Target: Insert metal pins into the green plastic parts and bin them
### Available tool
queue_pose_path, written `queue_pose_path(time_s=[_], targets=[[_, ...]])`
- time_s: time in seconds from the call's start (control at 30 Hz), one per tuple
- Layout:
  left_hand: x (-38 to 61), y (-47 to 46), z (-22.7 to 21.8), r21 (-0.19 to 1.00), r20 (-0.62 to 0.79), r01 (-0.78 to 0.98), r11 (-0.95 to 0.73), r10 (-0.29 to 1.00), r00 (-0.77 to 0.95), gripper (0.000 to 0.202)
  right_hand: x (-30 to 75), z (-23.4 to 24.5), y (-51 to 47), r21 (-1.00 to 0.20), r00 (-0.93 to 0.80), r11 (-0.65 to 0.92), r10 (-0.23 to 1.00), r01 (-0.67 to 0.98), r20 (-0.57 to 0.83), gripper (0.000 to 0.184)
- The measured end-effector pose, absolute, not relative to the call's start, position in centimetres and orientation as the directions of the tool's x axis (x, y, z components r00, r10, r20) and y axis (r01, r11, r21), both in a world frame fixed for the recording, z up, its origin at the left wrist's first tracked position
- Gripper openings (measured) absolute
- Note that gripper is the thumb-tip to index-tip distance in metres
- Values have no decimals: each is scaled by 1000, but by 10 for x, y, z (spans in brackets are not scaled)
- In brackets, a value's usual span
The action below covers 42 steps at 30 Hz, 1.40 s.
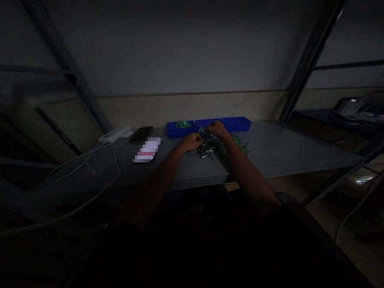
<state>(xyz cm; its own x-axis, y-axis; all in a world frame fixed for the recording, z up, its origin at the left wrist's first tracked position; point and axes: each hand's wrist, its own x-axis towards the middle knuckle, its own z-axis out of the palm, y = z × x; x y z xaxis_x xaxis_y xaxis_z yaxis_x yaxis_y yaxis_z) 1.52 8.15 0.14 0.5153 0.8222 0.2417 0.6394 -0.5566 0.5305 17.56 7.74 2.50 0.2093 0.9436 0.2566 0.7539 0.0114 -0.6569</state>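
My left hand (192,142) is closed with its fingertips pinched together, just beside a pile of small shiny metal parts (206,151) on the grey table (288,148). Whatever those fingers hold is too small and dark to name. Higher and to the right, my right hand (217,129) pinches a see-through, bluish-green plastic piece (203,130), like a small bag, in front of the middle blue bin (207,121). Under my right forearm lies a heap of green, glossy plastic pieces (240,145), partly hidden by the arm.
A left blue bin (180,131) contains green pieces; a right blue bin (237,125) stands beside the middle one. On the left lie a lit phone (147,151), a dark flat object (142,134) and a white power strip (114,135) with cables. Metal posts frame the table.
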Motion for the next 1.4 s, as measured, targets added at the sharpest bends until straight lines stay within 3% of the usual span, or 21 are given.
queue_pose_path(time_s=[0.1,0.23,0.33,0.43,0.5,0.83,1.4], targets=[[13,86,6,673,301,584,-455,889,346,23,163,23,77,-785,217,126,924,607,316,17],[8,88,14,846,324,384,-369,929,180,23,152,22,75,-919,195,197,942,342,274,13],[6,86,20,894,301,305,-328,944,133,12,147,24,72,-971,170,203,960,123,222,10],[5,85,22,904,303,269,-332,942,145,9,146,25,70,-980,145,199,969,14,199,6],[3,85,23,899,317,263,-350,935,162,11,146,26,69,-979,132,203,970,16,203,2],[-10,108,14,831,430,369,-417,901,49,19,142,20,71,-972,147,189,967,139,209,19],[-5,102,14,774,485,401,-490,866,122,15,139,20,74,-982,150,184,971,41,188,16]])
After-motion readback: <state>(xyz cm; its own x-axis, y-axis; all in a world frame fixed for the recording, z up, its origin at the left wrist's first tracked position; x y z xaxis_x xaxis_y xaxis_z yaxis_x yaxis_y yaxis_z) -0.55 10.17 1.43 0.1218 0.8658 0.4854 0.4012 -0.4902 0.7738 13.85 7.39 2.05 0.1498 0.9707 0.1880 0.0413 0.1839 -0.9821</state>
